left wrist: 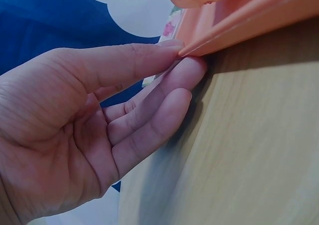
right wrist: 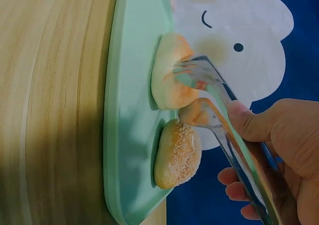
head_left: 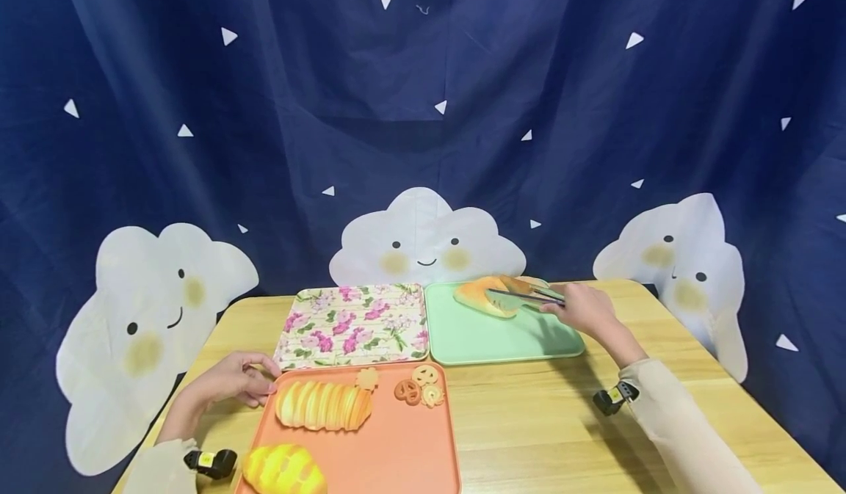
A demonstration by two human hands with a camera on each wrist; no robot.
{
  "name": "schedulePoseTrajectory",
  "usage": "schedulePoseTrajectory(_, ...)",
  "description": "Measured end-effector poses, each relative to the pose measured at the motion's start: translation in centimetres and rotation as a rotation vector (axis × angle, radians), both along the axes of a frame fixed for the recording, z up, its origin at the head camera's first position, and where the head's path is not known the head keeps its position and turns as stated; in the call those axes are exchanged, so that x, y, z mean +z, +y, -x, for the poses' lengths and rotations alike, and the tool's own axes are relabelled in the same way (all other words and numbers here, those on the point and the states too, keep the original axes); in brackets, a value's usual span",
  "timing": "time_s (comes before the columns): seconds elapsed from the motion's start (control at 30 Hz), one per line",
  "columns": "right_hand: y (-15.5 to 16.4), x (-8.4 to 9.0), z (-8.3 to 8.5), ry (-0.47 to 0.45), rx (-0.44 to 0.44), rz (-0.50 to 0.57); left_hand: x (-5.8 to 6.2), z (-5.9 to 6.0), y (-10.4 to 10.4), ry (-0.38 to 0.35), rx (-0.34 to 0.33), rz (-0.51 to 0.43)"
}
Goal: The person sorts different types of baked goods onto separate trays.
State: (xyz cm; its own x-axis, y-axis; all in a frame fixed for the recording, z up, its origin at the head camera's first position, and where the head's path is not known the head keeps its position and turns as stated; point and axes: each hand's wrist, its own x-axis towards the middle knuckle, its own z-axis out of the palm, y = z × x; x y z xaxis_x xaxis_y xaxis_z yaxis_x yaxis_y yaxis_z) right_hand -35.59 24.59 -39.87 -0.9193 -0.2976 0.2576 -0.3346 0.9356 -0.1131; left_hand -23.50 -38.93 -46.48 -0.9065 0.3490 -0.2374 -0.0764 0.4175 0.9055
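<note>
- Right hand [head_left: 580,309] holds metal tongs [head_left: 526,297], thumb + fingers curled round the handles; tips sit over the long bun [head_left: 481,296] at the far-left corner of the green tray [head_left: 502,336]. In wrist view the tongs arms are spread either side of the bun's top, not squeezing it as far as I can tell.
- Sesame bun [right wrist: 178,153] lies just beside the long bun, touching or nearly so, also on green tray.
- Left hand [head_left: 228,380] pinches the far-left corner of the orange tray [head_left: 396,457] btw thumb + fingers, steadying it.
- Progress, my read: 2 buns already on green tray; left on orange tray: sliced loaf [head_left: 324,404], yellow bun [head_left: 283,469], small cookies [head_left: 418,389]. So roughly early-to-mid.
- Floral tray [head_left: 353,325] holds nothing.
- Long bun axis runs left-right along tray's far edge; tongs point left, roughly in line w/ it.
</note>
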Motion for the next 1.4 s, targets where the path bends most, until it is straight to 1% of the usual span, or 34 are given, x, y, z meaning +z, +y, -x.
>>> schedulePoseTrajectory(0.23,-0.3,0.3,-0.1,-0.011,-0.020,0.006,-0.2,0.0,-0.2,-0.006,0.002,0.010)
schedulePoseTrajectory(0.37,-0.4,0.5,-0.4,-0.013,-0.033,0.009,-0.3,0.1,-0.2,-0.003,-0.013,-0.004)
schedulePoseTrajectory(0.5,-0.4,0.6,-0.5,0.003,-0.038,0.028,-0.5,0.2,-0.1,-0.005,-0.016,-0.013)
schedulePoseTrajectory(0.67,-0.7,0.5,-0.8,0.063,-0.022,0.078,-0.7,0.4,0.0,-0.005,-0.016,-0.017)
schedulePoseTrajectory(0.87,-2.5,0.3,-1.6,0.106,0.013,0.181,-0.2,0.3,-0.2,0.003,-0.027,-0.024)
schedulePoseTrajectory(1.03,-4.8,0.3,-2.5,0.148,0.067,0.271,-0.2,0.3,-0.3,0.007,-0.031,-0.020)
schedulePoseTrajectory(1.17,-7.1,0.9,-3.6,0.221,0.151,0.336,-0.4,0.3,-0.5,0.015,-0.038,-0.025)
schedulePoseTrajectory(1.27,-9.0,1.6,-4.7,0.269,0.219,0.357,-0.4,0.3,-0.6,0.021,-0.050,-0.031)
schedulePoseTrajectory(1.33,-10.1,2.0,-5.4,0.282,0.265,0.365,-0.4,0.3,-0.6,0.021,-0.054,-0.030)
schedulePoseTrajectory(1.4,-11.2,2.4,-6.2,0.266,0.310,0.380,-0.3,0.4,-0.5,0.024,-0.054,-0.030)
